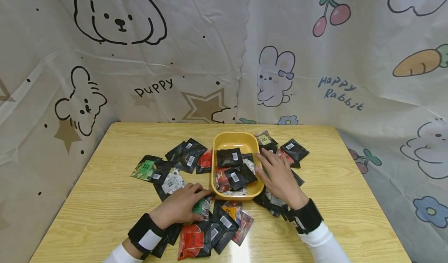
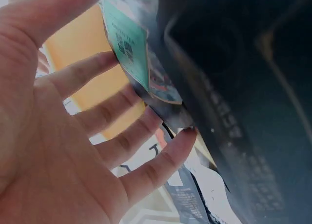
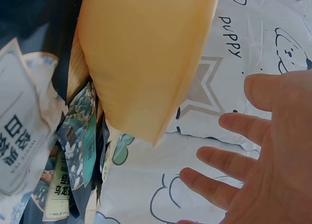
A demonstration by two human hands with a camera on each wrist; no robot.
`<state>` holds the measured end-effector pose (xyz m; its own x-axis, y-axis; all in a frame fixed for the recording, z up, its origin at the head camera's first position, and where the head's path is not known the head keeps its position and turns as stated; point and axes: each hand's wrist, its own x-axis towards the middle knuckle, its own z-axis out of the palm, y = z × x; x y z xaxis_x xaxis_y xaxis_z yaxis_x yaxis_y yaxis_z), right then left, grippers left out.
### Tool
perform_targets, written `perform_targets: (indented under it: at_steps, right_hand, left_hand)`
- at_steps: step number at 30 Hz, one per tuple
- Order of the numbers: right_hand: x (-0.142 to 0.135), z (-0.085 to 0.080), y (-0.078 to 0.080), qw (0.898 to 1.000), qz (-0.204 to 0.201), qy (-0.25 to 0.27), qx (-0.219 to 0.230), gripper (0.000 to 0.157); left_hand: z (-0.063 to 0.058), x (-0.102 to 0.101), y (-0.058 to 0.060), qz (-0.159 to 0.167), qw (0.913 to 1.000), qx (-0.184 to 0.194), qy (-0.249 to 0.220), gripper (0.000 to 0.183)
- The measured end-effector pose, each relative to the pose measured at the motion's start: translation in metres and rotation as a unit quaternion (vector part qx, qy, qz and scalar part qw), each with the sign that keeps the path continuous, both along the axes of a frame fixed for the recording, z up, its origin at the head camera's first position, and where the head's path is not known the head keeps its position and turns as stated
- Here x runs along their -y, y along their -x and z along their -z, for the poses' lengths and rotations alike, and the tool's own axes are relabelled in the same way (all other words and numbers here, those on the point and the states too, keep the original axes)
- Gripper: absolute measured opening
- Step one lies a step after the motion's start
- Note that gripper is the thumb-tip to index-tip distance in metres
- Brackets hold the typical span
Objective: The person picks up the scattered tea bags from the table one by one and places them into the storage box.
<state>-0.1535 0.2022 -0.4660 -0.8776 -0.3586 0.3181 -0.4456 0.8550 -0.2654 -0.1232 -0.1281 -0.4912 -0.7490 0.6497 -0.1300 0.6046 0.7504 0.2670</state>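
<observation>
A yellow plastic bin (image 1: 238, 197) stands mid-table, holding several small packets, among them a black packet (image 1: 229, 157) with a white barcode. Left of its near corner, my left hand (image 1: 182, 204) is over a green-labelled packet (image 1: 198, 207), thumb and fingers spread across it. In the left wrist view the fairly straight fingers (image 2: 119, 143) reach the edge of that packet (image 2: 129, 43). My right hand (image 1: 281, 175) lies along the bin's right side, fingertips right at the rim. In the right wrist view its fingers (image 3: 209, 187) are spread, holding nothing.
More packets lie around the bin: a red-and-black packet (image 1: 194, 239) in front, a green-and-black packet (image 1: 147, 167) on the left, and a black packet (image 1: 294, 150) at the back right. A printed cloth (image 1: 196, 61) hangs behind the wooden table (image 1: 105, 208).
</observation>
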Motion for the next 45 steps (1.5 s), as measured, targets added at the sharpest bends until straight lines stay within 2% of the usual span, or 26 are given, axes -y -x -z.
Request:
perform_targets:
  at_steps: [3,6,11,13,15,19,21,24,27,30,35,39,42,45]
  right_hand:
    - [-0.001,0.001,-0.001,1.000,0.000,0.005,0.000,0.050]
    - [-0.002,0.002,-0.001,1.000,-0.001,0.011,-0.001,0.050]
    - [-0.006,0.004,-0.001,1.000,0.007,0.005,0.008,0.052]
    - [-0.010,0.004,-0.003,1.000,0.016,0.001,0.012,0.053]
    - [-0.016,0.005,-0.005,1.000,0.025,-0.001,0.012,0.053]
    - [-0.031,0.008,-0.014,0.999,0.037,-0.009,0.018,0.053]
    - [-0.036,0.012,-0.020,0.998,0.035,-0.016,0.040,0.058]
    - [-0.041,0.017,-0.028,0.993,0.029,-0.034,0.108,0.074]
    - [-0.041,0.023,-0.035,0.983,0.025,-0.049,0.178,0.088]
    - [-0.039,0.027,-0.038,0.975,0.025,-0.060,0.212,0.089]
    - [-0.037,0.030,-0.039,0.977,0.013,-0.066,0.201,0.071]
    - [-0.039,0.032,-0.041,0.980,0.010,-0.075,0.185,0.064]
    - [-0.041,0.036,-0.042,0.986,0.006,-0.080,0.147,0.064]
    - [-0.043,0.039,-0.043,0.993,0.002,-0.074,0.091,0.058]
  left_hand:
    - [0.001,0.001,0.001,-0.008,0.9999,-0.007,0.002,0.082]
    - [0.002,0.002,0.001,-0.027,0.9996,0.004,-0.001,0.075]
    - [-0.001,0.005,0.003,-0.043,0.9982,0.033,-0.026,0.047]
    - [-0.005,0.008,0.005,-0.043,0.9977,0.031,-0.043,0.033]
    - [-0.011,0.012,0.008,-0.045,0.9971,0.013,-0.060,0.021]
    - [-0.026,0.020,0.017,-0.070,0.9925,-0.051,-0.087,0.016]
    - [-0.034,0.022,0.022,-0.084,0.9885,-0.084,-0.094,0.017]
    - [-0.046,0.019,0.029,-0.091,0.9839,-0.108,-0.110,0.020]
    - [-0.055,0.009,0.037,-0.080,0.9828,-0.115,-0.120,0.023]
    - [-0.061,-0.006,0.043,-0.060,0.9830,-0.116,-0.129,0.028]
    - [-0.064,-0.028,0.050,-0.034,0.9812,-0.122,-0.146,0.029]
    - [-0.067,-0.044,0.053,-0.017,0.9795,-0.127,-0.155,0.025]
    - [-0.067,-0.054,0.055,-0.005,0.9794,-0.129,-0.155,0.024]
    - [-0.064,-0.064,0.057,0.004,0.9807,-0.124,-0.151,0.025]
